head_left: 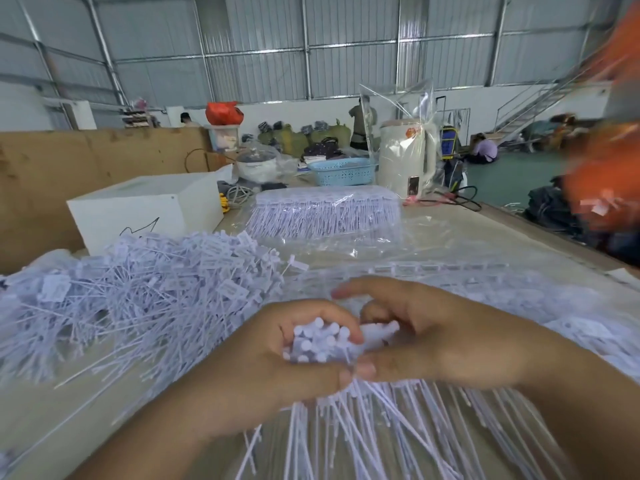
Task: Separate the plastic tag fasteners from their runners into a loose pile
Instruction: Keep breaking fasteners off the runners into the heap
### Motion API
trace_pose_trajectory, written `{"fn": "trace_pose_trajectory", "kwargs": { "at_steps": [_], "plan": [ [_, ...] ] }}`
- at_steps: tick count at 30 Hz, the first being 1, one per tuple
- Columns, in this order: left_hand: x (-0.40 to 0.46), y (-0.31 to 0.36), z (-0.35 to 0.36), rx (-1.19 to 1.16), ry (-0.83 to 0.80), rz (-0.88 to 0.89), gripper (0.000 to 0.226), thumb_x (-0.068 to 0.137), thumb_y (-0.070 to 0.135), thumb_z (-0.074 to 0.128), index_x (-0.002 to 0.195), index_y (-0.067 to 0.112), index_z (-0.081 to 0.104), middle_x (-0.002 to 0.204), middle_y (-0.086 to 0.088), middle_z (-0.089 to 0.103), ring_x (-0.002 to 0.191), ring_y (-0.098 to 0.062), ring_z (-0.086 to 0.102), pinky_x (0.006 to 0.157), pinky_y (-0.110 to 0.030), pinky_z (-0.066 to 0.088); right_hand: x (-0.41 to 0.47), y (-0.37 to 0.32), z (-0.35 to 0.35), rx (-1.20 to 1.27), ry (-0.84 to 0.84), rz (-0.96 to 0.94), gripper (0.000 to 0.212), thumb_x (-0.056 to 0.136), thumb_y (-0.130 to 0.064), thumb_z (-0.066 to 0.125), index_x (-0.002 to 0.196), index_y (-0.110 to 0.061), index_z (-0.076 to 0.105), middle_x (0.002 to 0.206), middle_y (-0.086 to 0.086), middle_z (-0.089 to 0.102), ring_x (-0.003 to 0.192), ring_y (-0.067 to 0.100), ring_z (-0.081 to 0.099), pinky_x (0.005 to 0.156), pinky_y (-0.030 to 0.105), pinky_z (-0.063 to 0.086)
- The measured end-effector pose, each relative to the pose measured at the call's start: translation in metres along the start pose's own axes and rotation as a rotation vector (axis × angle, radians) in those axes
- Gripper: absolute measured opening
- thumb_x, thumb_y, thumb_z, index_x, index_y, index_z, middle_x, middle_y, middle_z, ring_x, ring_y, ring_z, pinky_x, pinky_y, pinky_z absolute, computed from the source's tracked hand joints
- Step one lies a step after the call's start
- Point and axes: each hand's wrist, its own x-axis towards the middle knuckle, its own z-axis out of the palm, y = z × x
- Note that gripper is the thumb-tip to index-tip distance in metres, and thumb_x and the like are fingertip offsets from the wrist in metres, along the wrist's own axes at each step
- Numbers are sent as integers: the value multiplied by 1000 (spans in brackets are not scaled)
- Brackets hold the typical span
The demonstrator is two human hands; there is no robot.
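Head view: left hand [294, 351] fingers [332, 317] curl round a bundle of tag fasteners [318, 341], stems fanning down toward the viewer. Right hand [422, 334] pinches the bundle's far side. Mid-separation, likely; next move needs a twist or pull apart, then a drop on the loose pile [138, 292], left on the counter [467, 230].

fasteners [322, 344]: matt white plastic | wrap [346, 251]: glossy clear film

orange figure [602, 161] blurred at right edge, fastener tails [381, 441] cut off below
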Motion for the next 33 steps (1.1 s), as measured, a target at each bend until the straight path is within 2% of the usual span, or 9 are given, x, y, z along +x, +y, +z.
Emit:
{"fn": "trace_pose_trajectory", "kwargs": {
  "at_steps": [2, 5, 12, 15, 17, 20, 24, 28, 33],
  "plan": [
    [0, -1, -3, -16, 19, -11, 20, 67, 24, 80, 83, 34, 73, 68, 17, 62, 58, -2, 57, 53, -20, 49, -2, 0, -6, -8, -40, 18, 21, 80, -38, 72, 92, -22, 67, 74, -9, 59, 65, 8, 57, 66, 29, 43],
    [-1, -1, -3, -36, 7, -14, 22, 64, 34, 79, 84, 32, 73, 69, 14, 63, 58, -7, 57, 54, -23, 51, -2, 0, -7, -50, -39, 8, 28, 87, -34, 68, 64, -25, 56, 57, -13, 39, 53, 5, 39, 56, 22, 33],
    [5, -1, 9, -74, 397, 140, 17, 64, 17, 78, 75, 28, 71, 61, 9, 60, 50, -6, 54, 47, -23, 48, 7, -5, 16, 135, 287, -105, 35, 82, -41, 63, 56, -25, 47, 53, -10, 29, 47, 9, 28, 46, 21, 25],
    [5, 1, 13, -107, 494, 160, 25, 61, 16, 86, 75, 31, 72, 62, 10, 63, 48, -8, 56, 47, -28, 51, 11, -10, 24, 271, 600, -163, 36, 84, -43, 60, 59, -21, 46, 48, -12, 29, 43, 8, 28, 41, 16, 26],
    [4, 0, 13, -128, 533, 145, 24, 61, 18, 86, 77, 31, 72, 63, 11, 64, 47, -10, 56, 48, -30, 52, 8, -10, 14, 291, 772, -180, 45, 85, -47, 61, 65, -11, 42, 49, 4, 28, 43, 17, 29, 37, 22, 27],
    [4, 0, 13, -126, 509, 145, 19, 63, 18, 76, 78, 30, 74, 62, 12, 62, 47, -7, 54, 47, -27, 50, 1, -5, -1, 287, 608, -213, 31, 82, -38, 68, 80, -14, 49, 53, 5, 36, 50, 27, 26, 44, 44, 24],
    [3, 1, 14, -98, 347, 100, 24, 57, 22, 82, 77, 31, 73, 61, 10, 62, 49, -4, 55, 47, -23, 49, 3, -2, 9, 257, 174, -173, 45, 79, -29, 73, 116, -30, 47, 70, -3, 59, 57, 15, 53, 54, 30, 42],
    [1, -1, 8, -101, 226, 98, 25, 58, 32, 78, 83, 29, 74, 71, 6, 68, 60, -6, 60, 51, -21, 49, 6, 0, 16, 231, 125, -112, 51, 79, -35, 72, 122, -41, 45, 98, 11, 69, 94, 33, 69, 93, 56, 50],
    [-1, -2, -5, -6, 30, 28, 35, 65, 27, 77, 98, 37, 74, 101, 1, 74, 86, -15, 67, 74, -38, 55, 9, -1, 23, 208, 31, -69, 50, 83, -29, 72, 126, -28, 47, 113, 0, 68, 108, 18, 66, 100, 50, 48]
  ]
}}
